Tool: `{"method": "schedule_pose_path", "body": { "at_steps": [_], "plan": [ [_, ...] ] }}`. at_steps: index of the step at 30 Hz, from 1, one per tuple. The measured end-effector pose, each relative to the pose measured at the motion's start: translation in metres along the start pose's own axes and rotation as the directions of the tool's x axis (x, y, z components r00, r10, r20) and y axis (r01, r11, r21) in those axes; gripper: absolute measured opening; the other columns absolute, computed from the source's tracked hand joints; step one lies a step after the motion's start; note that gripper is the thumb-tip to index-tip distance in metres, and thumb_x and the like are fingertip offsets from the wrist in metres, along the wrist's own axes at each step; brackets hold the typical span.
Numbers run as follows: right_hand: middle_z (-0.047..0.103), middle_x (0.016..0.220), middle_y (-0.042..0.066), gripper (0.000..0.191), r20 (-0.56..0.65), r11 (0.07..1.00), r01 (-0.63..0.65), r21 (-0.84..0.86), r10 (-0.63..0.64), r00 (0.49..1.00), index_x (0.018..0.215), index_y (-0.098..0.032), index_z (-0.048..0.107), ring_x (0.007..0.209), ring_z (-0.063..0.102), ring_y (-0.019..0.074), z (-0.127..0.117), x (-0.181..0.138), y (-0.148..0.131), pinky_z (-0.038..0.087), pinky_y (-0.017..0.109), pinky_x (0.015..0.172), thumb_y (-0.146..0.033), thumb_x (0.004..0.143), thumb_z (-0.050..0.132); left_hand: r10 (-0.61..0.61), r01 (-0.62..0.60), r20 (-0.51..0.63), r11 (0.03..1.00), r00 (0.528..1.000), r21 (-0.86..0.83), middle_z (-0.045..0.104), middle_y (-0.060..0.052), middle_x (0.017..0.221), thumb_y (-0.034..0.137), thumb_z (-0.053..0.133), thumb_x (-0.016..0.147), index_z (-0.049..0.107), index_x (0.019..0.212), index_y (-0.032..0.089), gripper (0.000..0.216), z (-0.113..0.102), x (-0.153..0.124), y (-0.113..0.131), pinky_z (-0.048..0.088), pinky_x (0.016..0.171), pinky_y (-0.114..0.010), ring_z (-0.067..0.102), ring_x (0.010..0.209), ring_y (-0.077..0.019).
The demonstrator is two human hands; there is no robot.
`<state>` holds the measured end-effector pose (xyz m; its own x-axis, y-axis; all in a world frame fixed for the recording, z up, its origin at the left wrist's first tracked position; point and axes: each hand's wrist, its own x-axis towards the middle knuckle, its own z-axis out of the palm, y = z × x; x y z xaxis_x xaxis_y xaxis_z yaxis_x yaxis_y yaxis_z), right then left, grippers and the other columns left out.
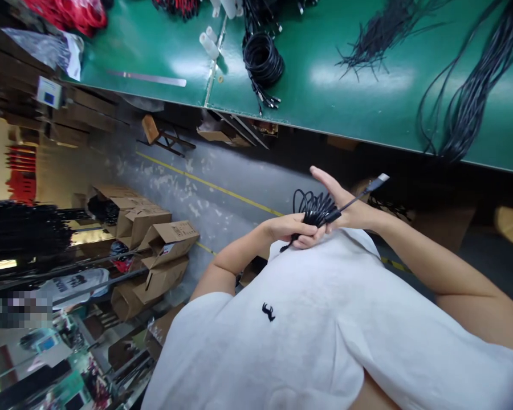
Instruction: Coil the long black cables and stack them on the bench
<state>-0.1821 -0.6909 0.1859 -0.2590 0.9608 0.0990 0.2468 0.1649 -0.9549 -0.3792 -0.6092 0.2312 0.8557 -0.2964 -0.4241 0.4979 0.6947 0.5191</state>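
A coiled black cable (311, 206) is held in front of my white shirt (308, 319), below the table's edge. My left hand (291, 229) is closed around the lower part of the coil. My right hand (345, 206) lies against the coil's right side, with long fingers stretched up and to the left. The cable's end runs across this hand, and its silver plug (382, 179) sticks out to the upper right. A short tail of cable hangs out below my left hand.
A green table (325, 74) spans the top, carrying a round coil of black cable (263, 60), loose bundles of black cables (474, 91), white plastic pieces (208, 44) and a metal ruler (147, 78). Open cardboard boxes (154, 250) stand on the grey floor at left.
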Motion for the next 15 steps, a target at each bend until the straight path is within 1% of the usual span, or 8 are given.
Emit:
{"method": "schedule_pose_path", "body": {
  "at_steps": [1,3,5,6,7,10,12,15],
  "plan": [
    [0.061,0.130,0.009,0.082,0.071,0.999,0.044,0.030,-0.047,0.996,0.138,-0.025,0.056,0.122,0.055,0.0289,-0.005,0.010,-0.005,0.044,0.040,0.101,-0.067,0.070,0.074,-0.037,0.038,0.043,0.999,0.998,-0.006,0.039,0.006,0.048,0.059,0.083,0.063,0.058,0.079,0.017,0.051,0.000,-0.002,0.000,0.026,0.037,-0.024,0.035,0.038,-0.0077],
    [0.068,0.112,0.006,0.058,0.247,0.995,0.058,0.076,-0.075,0.966,0.119,-0.024,0.067,0.106,0.062,0.0241,-0.013,0.023,-0.019,0.047,0.035,0.091,-0.058,0.073,0.076,-0.076,0.077,0.083,0.997,0.994,-0.007,0.039,0.007,0.049,0.058,0.084,0.063,0.059,0.086,0.016,0.054,-0.001,-0.008,0.001,0.023,0.035,-0.023,0.031,0.038,-0.0066],
    [0.068,0.087,0.002,0.036,0.321,0.994,-0.050,0.093,0.017,0.947,0.095,-0.020,0.071,0.083,0.062,0.0175,-0.017,0.029,-0.032,0.047,0.027,0.075,-0.051,0.077,0.074,-0.010,0.010,-0.019,1.000,1.000,0.022,0.041,0.007,0.052,0.057,0.084,0.065,0.059,0.088,0.015,0.054,-0.004,-0.015,0.003,0.023,0.037,-0.022,0.031,0.039,-0.0053],
    [0.065,0.078,0.000,0.032,0.288,0.986,-0.130,0.107,0.094,0.953,0.087,-0.018,0.070,0.074,0.060,0.0145,-0.015,0.030,-0.035,0.045,0.025,0.067,-0.048,0.077,0.074,0.069,-0.063,-0.123,0.997,0.990,0.055,0.042,0.007,0.053,0.056,0.083,0.066,0.058,0.087,0.015,0.052,-0.006,-0.018,0.003,0.025,0.038,-0.020,0.033,0.040,-0.0046],
    [0.063,0.072,-0.001,0.030,0.215,0.968,-0.206,0.143,0.173,0.961,0.084,-0.017,0.069,0.066,0.056,0.0122,-0.012,0.031,-0.037,0.043,0.023,0.061,-0.046,0.077,0.075,0.167,-0.146,-0.240,0.984,0.956,0.101,0.043,0.007,0.054,0.055,0.083,0.068,0.056,0.085,0.016,0.050,-0.008,-0.021,0.004,0.026,0.039,-0.019,0.035,0.042,-0.0040],
    [0.059,0.069,-0.003,0.031,-0.066,0.876,-0.303,0.376,0.352,0.934,0.091,-0.017,0.070,0.058,0.050,0.0096,0.007,0.034,-0.025,0.042,0.023,0.054,-0.040,0.071,0.079,0.389,-0.334,-0.493,0.921,0.778,0.199,0.042,0.009,0.055,0.047,0.083,0.072,0.053,0.082,0.017,0.044,-0.017,-0.025,0.007,0.028,0.042,-0.015,0.037,0.043,-0.0021],
    [0.056,0.064,-0.004,0.035,-0.150,0.783,-0.289,0.551,0.433,0.889,0.093,-0.018,0.070,0.055,0.048,0.0087,0.024,0.037,-0.009,0.048,0.025,0.057,-0.037,0.066,0.082,0.424,-0.424,-0.581,0.894,0.695,0.146,0.037,0.011,0.054,0.043,0.081,0.076,0.052,0.080,0.017,0.040,-0.025,-0.026,0.009,0.024,0.041,-0.014,0.032,0.041,-0.0005],
    [0.042,0.055,-0.007,0.038,-0.202,0.593,-0.207,0.778,0.549,0.811,0.078,-0.019,0.063,0.049,0.040,0.0063,0.051,0.043,0.012,0.052,0.026,0.057,-0.047,0.065,0.085,0.420,-0.551,-0.688,0.834,0.592,0.035,0.031,0.011,0.055,0.038,0.074,0.085,0.053,0.081,0.016,0.031,-0.038,-0.027,0.008,0.022,0.040,-0.012,0.027,0.039,0.0006]
  ]
}}
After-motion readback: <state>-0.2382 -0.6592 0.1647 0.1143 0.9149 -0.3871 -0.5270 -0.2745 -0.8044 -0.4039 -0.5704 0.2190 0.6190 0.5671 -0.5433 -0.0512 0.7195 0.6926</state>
